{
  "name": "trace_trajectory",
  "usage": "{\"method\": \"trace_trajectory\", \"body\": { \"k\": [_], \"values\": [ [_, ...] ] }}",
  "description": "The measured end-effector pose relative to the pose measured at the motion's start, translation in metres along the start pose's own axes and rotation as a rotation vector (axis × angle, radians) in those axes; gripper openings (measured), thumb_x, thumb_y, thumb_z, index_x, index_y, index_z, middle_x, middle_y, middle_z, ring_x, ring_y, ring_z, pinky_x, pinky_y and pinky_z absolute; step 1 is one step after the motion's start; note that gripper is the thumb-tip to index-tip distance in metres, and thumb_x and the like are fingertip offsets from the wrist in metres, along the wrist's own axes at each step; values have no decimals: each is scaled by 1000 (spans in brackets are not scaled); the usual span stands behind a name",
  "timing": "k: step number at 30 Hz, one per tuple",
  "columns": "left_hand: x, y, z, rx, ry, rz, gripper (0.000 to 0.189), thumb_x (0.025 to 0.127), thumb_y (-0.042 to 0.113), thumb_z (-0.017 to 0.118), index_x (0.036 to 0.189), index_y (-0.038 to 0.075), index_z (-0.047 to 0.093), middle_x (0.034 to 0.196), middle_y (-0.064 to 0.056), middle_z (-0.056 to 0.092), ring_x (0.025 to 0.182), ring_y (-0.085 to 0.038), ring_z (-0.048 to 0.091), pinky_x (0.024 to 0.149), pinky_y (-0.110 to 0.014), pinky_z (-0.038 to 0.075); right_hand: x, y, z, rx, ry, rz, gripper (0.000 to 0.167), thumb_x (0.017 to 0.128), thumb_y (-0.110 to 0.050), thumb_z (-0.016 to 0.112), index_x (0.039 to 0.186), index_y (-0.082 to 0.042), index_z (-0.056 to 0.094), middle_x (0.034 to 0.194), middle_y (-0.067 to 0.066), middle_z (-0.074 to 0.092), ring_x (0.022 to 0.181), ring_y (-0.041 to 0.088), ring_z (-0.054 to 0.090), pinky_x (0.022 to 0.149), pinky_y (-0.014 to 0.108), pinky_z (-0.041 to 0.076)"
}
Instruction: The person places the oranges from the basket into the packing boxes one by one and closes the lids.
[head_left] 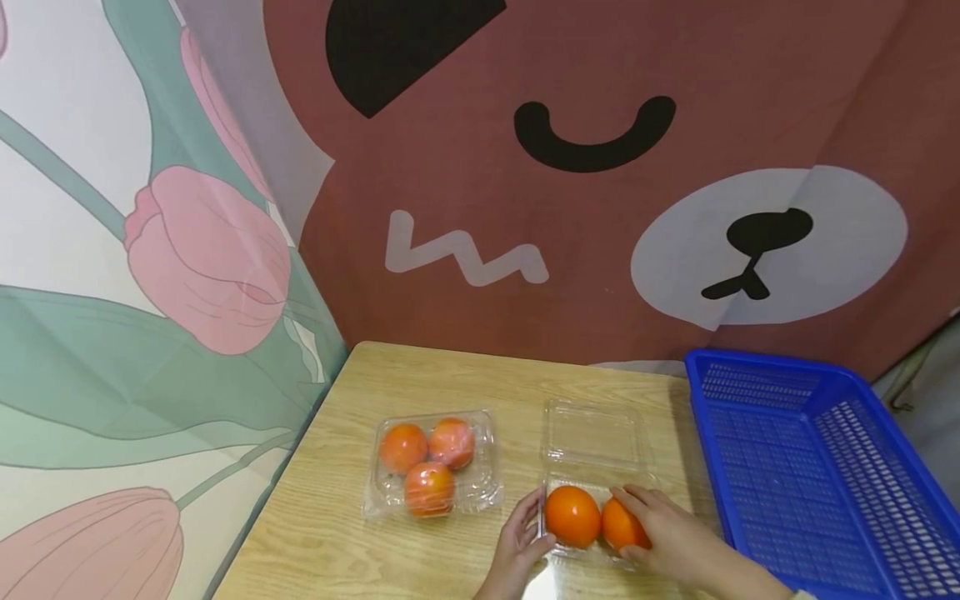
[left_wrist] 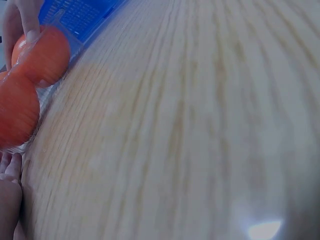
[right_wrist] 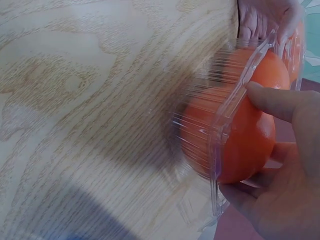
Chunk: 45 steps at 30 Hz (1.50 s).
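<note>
A hinged clear plastic container (head_left: 592,557) lies on the table with its lid (head_left: 596,432) folded back, away from the person. Inside are two round, smooth orange fruits, a left one (head_left: 572,517) and a right one (head_left: 622,525). My right hand (head_left: 667,533) holds the right fruit between thumb and fingers, low in the container; the right wrist view shows the thumb (right_wrist: 275,100) on its upper side near the rim. At the container's left wall, my left hand (head_left: 517,546) grips the edge, thumb over the rim and fingers along the outside.
To the left stands a closed clear container (head_left: 480,483) with three similar fruits (head_left: 429,489). A blue plastic basket (head_left: 708,433) stands along the right side. The wood-grain table (head_left: 330,500) meets a printed cloth backdrop (head_left: 465,325) at the back and left.
</note>
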<state>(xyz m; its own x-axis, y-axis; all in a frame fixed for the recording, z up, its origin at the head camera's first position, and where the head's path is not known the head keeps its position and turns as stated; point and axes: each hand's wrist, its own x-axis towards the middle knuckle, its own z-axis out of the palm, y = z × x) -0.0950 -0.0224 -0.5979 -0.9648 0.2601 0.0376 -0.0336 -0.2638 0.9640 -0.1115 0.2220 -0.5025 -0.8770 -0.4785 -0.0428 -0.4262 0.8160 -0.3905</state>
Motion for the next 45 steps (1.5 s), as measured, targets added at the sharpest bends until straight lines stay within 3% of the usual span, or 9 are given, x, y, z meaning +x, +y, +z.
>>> {"method": "trace_trajectory", "body": {
  "k": [3, 11, 17, 20, 28, 39, 42, 45],
  "values": [
    [1, 0, 0, 8, -1, 0, 62, 93, -2, 59, 149, -7, 32, 150, -31, 34, 135, -46, 37, 106, -37, 42, 0, 0, -1, 13, -6, 5, 73, 77, -33, 84, 134, 2, 57, 132, 27, 55, 117, 52, 52, 89, 67, 46],
    [1, -1, 0, -9, 7, -21, 62, 93, -2, 58, 150, -5, 32, 151, -30, 33, 134, -46, 39, 106, -52, 40, 1, 1, -1, 30, -1, -34, 68, 77, -31, 84, 132, 0, 58, 133, 27, 54, 117, 49, 53, 87, 64, 49],
    [0, -1, -1, -11, -2, 1, 62, 93, -2, 57, 149, -7, 31, 151, -31, 33, 134, -46, 39, 106, -41, 42, 2, 1, -1, 17, 23, -33, 68, 75, -32, 85, 131, -2, 60, 132, 25, 56, 117, 48, 55, 86, 65, 49],
    [0, -2, 0, -14, 1, -3, 62, 93, -2, 58, 149, -7, 31, 151, -31, 33, 134, -46, 39, 105, -41, 42, 3, 0, -3, 27, 63, -40, 64, 78, -32, 83, 129, -2, 61, 128, 23, 60, 115, 45, 57, 89, 63, 48],
    [0, 0, 2, -27, 21, -33, 62, 92, -2, 58, 149, -5, 33, 151, -30, 35, 133, -45, 41, 104, -49, 42, 19, -6, -16, 198, 82, 78, 45, 91, -25, 72, 129, -4, 62, 125, 14, 64, 116, 39, 59, 93, 55, 49],
    [-1, 1, 2, -40, 27, -47, 62, 92, -2, 58, 149, -4, 33, 151, -30, 34, 133, -45, 42, 103, -50, 43, 40, 2, -25, 333, 351, 189, 31, 96, -11, 65, 123, 4, 63, 112, 19, 69, 98, 32, 66, 79, 44, 55],
    [-1, 1, 2, -40, 29, -50, 62, 92, -2, 58, 149, -4, 34, 151, -29, 35, 133, -45, 42, 103, -50, 43, 45, 7, -24, 390, 433, 226, 29, 96, -5, 64, 121, 9, 62, 110, 23, 68, 97, 35, 66, 77, 38, 56],
    [-1, 1, 2, -40, 24, -44, 62, 92, -1, 58, 149, -5, 33, 151, -30, 35, 133, -45, 42, 103, -49, 43, 48, 9, -25, 478, 454, 274, 32, 97, -3, 61, 123, 15, 58, 114, 31, 65, 103, 42, 63, 84, 41, 55]
  ]
}}
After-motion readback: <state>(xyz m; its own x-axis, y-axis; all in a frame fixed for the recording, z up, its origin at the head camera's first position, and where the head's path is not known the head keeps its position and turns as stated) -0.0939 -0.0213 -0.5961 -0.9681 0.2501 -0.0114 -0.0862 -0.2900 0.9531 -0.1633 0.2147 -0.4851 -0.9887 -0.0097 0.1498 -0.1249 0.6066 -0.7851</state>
